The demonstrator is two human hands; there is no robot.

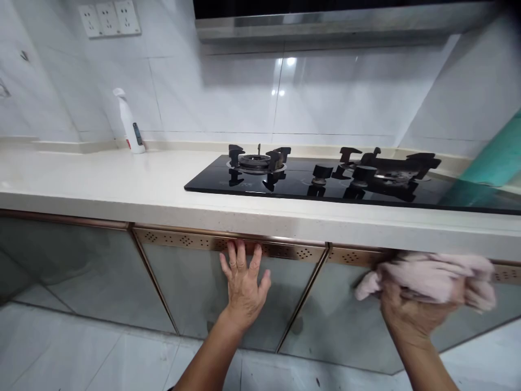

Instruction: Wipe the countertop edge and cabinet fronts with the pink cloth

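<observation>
My left hand (245,285) lies with fingers spread against the middle cabinet door (187,288), its fingertips on the perforated copper-coloured strip (293,251) along the top. Bunched in my right hand (415,315) is a pale pink cloth (435,277), pressed to the top of the right cabinet door (337,309) just under the counter edge. The cloth and right hand look slightly blurred, and the cloth covers part of that door's strip.
Above the doors runs a white countertop (101,179) with a black glass gas hob (260,187) set in it. A white spray bottle (131,125) stands at the back left. Something teal (492,152) leans at the far right. Overhead is a range hood (325,24).
</observation>
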